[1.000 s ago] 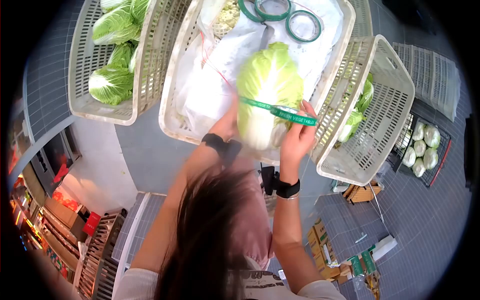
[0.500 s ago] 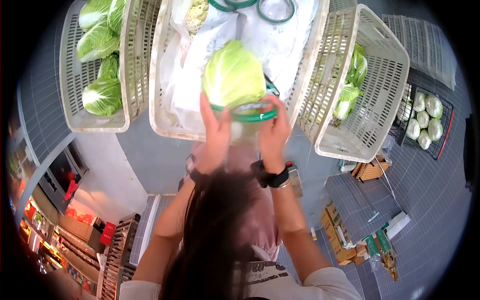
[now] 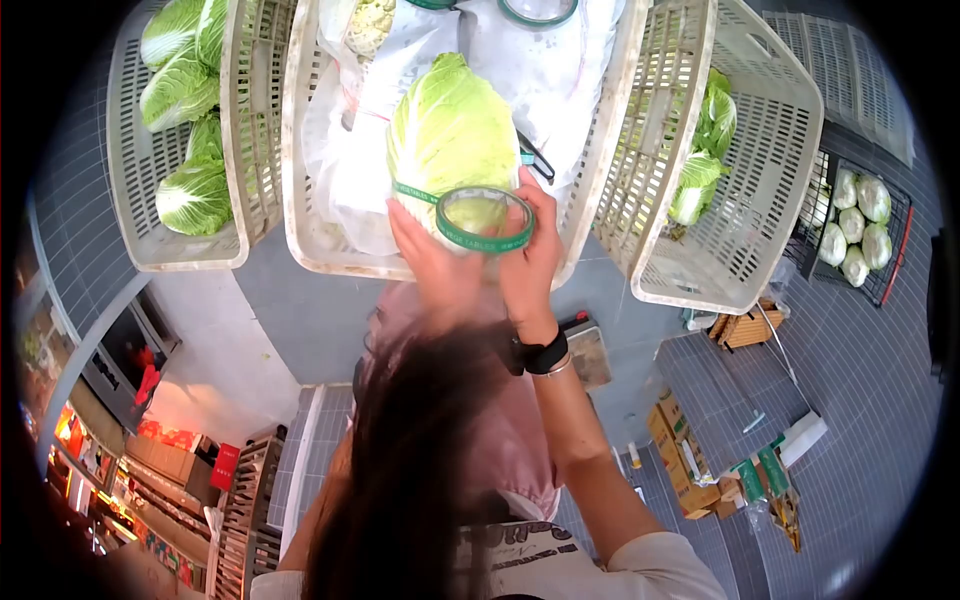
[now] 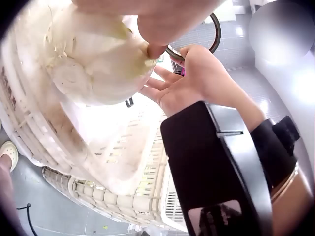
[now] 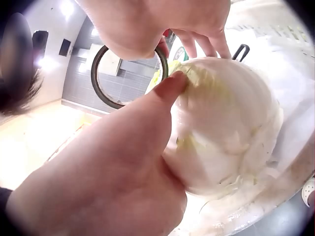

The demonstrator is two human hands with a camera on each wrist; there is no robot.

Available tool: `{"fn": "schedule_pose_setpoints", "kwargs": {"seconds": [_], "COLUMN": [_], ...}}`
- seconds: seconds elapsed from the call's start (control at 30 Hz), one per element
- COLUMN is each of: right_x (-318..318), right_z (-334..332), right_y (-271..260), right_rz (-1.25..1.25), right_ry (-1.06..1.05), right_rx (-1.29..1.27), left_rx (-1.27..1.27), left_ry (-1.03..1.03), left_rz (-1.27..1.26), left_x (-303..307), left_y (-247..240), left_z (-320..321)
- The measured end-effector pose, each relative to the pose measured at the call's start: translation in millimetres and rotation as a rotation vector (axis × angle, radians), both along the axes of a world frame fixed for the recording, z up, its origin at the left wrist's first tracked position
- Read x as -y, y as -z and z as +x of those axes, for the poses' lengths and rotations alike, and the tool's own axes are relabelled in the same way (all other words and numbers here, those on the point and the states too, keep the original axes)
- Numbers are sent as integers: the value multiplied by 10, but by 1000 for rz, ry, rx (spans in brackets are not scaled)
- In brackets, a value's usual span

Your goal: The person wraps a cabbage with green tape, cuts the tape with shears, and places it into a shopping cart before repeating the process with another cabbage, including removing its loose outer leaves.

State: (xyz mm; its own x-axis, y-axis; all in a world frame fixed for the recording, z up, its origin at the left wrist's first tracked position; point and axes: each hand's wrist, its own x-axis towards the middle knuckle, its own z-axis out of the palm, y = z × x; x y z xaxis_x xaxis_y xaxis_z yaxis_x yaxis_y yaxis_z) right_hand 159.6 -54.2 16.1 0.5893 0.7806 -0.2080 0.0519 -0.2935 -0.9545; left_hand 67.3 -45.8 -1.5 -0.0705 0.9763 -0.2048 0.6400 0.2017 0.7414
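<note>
A pale green napa cabbage [image 3: 455,130] is held at the near side of the middle crate, its white base towards the person. A green printed tape strip [image 3: 414,193] runs across its lower part to a tape roll [image 3: 487,241]. My left hand [image 3: 436,268] grips the cabbage low on its left side; its thumb [image 4: 156,50] presses near the base. My right hand [image 3: 535,250] holds the roll at the cabbage's right side, and in the right wrist view its fingers [image 5: 211,46] reach onto the leaves.
The middle crate [image 3: 340,264] is lined with white plastic and holds a cauliflower [image 3: 370,27], more tape rolls [image 3: 538,20] and a black-handled tool [image 3: 538,160]. Crates with cabbages stand at left [image 3: 240,215] and right [image 3: 690,293]. A wire basket [image 3: 893,262] of wrapped cabbages sits far right.
The cabbage was tilted base-down towards the person, then came back flatter. The roll moved from the cabbage's right edge to over its lower middle. The left hand shifted onto the lower left side.
</note>
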Motion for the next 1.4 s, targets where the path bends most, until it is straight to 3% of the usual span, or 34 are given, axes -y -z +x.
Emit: {"fn": "schedule_pose_setpoints", "kwargs": {"seconds": [0.1, 0.37, 0.47, 0.57, 0.7, 0.73, 0.8, 0.93, 1.03, 1.4], "right_x": [-157, -232, -204, -145, -50, -45, -70, -242, -335, -227], "right_z": [-20, 157, 237, 307, 568, 664, 818, 936, 942, 1031], "right_y": [-197, -96, -52, 58, 13, 54, 149, 364, 505, 365], "right_rz": [-48, -53, -105, -76, -62, -23, 51, -25, -87, -136], "right_ry": [-24, 22, 54, 30, -167, -177, -193, -444, -514, -456], "right_rx": [78, 177, 125, 120, 111, 85, 27, 481, 775, 543], "left_rx": [42, 126, -67, -50, 75, 250, 476, 714, 739, 888], "left_ry": [25, 146, 237, 475, 607, 397, 216, -36, -79, -257], "left_rz": [-31, -114, 125, 406, 342, 278, 170, 54, 45, 32], "left_x": [-116, -300, -319, -360, -554, -559, -600, -715, -743, -543], "left_y": [6, -177, -338, -307, -295, -257, -280, -203, -189, -337], "left_z": [-83, -195, -88, 19, 208, 281, 305, 155, 143, 387]}}
